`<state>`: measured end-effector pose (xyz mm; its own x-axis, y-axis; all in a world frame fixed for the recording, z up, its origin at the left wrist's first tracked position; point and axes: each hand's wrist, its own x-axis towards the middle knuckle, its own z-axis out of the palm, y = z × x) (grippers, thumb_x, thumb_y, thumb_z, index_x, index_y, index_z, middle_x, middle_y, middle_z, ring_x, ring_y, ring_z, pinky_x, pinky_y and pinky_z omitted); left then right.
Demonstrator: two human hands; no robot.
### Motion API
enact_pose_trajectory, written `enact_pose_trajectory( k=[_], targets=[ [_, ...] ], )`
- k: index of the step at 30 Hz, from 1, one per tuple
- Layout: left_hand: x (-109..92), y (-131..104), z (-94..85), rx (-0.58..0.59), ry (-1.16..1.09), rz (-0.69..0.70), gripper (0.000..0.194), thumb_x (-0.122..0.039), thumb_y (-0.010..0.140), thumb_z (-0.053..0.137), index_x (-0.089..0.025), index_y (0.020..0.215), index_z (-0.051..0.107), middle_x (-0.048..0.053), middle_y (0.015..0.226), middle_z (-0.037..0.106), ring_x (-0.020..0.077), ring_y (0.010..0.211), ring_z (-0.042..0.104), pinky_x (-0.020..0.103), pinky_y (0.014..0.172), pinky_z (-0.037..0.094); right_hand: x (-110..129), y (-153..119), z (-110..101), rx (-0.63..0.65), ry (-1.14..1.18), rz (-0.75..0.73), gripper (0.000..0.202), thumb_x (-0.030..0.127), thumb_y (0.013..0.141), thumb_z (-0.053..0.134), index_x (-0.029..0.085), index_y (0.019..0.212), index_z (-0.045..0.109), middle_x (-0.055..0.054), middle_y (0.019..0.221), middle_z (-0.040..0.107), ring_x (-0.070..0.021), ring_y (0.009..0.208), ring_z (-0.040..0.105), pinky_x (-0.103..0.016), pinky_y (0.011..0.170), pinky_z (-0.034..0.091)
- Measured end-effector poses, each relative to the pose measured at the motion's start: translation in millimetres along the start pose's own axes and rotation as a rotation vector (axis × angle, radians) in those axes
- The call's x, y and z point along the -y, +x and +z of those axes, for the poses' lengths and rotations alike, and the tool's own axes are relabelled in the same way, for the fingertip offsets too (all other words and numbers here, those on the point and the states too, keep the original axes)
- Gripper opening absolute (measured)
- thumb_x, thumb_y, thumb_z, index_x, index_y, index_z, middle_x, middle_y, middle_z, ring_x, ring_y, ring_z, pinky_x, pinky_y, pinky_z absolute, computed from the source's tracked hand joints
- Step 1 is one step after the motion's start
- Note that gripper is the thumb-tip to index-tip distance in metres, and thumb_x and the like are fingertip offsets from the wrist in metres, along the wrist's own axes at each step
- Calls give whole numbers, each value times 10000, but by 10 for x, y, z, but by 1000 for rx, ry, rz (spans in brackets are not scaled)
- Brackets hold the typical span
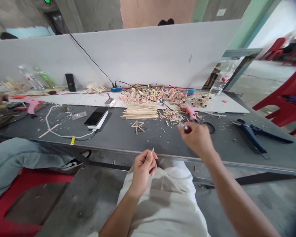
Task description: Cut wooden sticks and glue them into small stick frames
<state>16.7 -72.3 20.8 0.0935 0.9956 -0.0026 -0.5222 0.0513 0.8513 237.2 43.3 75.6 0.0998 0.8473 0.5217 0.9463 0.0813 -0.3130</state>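
My left hand [145, 163] is closed in a pinch on a small wooden stick [153, 149], its tip poking up in front of the table edge. Over the table to the right, my right hand [196, 135] is wrapped round a small dark red tool [186, 128] with a metal end. Between and beyond the hands a little star-shaped stick frame [137, 126] lies on the grey table. Behind it is a stack of thin wooden sticks [139, 112], with a heap of short stick scraps [172, 115] to its right.
A pink glue gun [191, 111] lies behind my right hand, blue-handled pliers [253, 136] at the right. Coloured-tip stick pieces [158, 93] line the back. A phone [96, 116] and white cable [49, 123] lie left. A person's leg [27, 154] is at far left.
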Motion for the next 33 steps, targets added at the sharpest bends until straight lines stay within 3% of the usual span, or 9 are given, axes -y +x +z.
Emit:
enact_pose_trajectory(
  k=[2, 7, 16, 22, 24, 27, 28, 31, 33],
  targets=[
    [9, 53, 19, 9, 3, 2, 345, -425, 924, 565, -133, 739, 548, -79, 508, 265, 38, 425, 252, 182, 408, 215, 155, -271, -9, 121, 59, -122, 301, 370, 810, 559, 203, 560, 546, -12, 491, 524, -127, 478, 354, -280, 546, 228],
    [29, 90, 56, 20, 23, -24, 332, -433, 923, 566, -137, 775, 561, -84, 493, 267, 37, 416, 255, 175, 403, 221, 532, -761, 92, 345, 153, -240, 241, 251, 798, 520, 199, 563, 515, 8, 497, 514, -113, 488, 327, -272, 539, 200],
    [69, 56, 59, -12, 62, -9, 326, -439, 929, 554, -144, 791, 565, -87, 485, 270, 38, 418, 256, 171, 407, 238, 617, -762, 175, 436, 141, -264, 176, 194, 761, 505, 194, 593, 559, -17, 565, 608, -118, 518, 420, -273, 542, 194],
    [71, 5, 113, -78, 130, 41, 341, -442, 929, 554, -144, 762, 554, -85, 487, 277, 33, 413, 253, 175, 408, 233, 611, -738, 220, 420, 120, -295, 116, 166, 697, 531, 204, 643, 626, -16, 607, 648, -128, 546, 484, -274, 549, 209],
    [59, -81, 125, -90, 142, 50, 368, -444, 936, 539, -148, 718, 518, -82, 492, 281, 30, 406, 253, 178, 403, 223, 462, -564, 213, 365, 40, -193, 139, 198, 724, 536, 212, 710, 673, -35, 642, 667, -143, 559, 506, -279, 550, 212],
    [57, -193, 126, -74, 155, 89, 401, -448, 943, 521, -149, 679, 487, -69, 497, 313, 30, 402, 294, 180, 396, 214, 98, -207, 116, 147, -154, 225, 220, 315, 801, 526, 196, 748, 703, -81, 613, 646, -167, 521, 483, -290, 539, 208],
    [65, -199, 126, -56, 147, 80, 397, -452, 941, 524, -148, 687, 499, -72, 485, 311, 31, 396, 297, 179, 396, 224, -12, -119, 69, 78, -171, 261, 254, 358, 822, 523, 193, 746, 700, -87, 613, 642, -172, 529, 483, -290, 544, 217],
    [102, -108, 136, -39, 105, 3, 373, -477, 911, 565, -145, 742, 549, -80, 475, 301, 41, 399, 305, 177, 396, 259, -150, -99, -44, -20, -89, 133, 325, 428, 857, 524, 195, 655, 630, -53, 557, 593, -154, 514, 452, -280, 555, 245],
    [122, -12, 154, -39, 87, -7, 356, -480, 903, 577, -147, 779, 561, -80, 482, 321, 45, 403, 329, 177, 401, 279, -66, -270, -60, 53, 37, -20, 369, 449, 884, 511, 201, 617, 574, -12, 513, 543, -128, 484, 405, -262, 547, 251]
  ],
)
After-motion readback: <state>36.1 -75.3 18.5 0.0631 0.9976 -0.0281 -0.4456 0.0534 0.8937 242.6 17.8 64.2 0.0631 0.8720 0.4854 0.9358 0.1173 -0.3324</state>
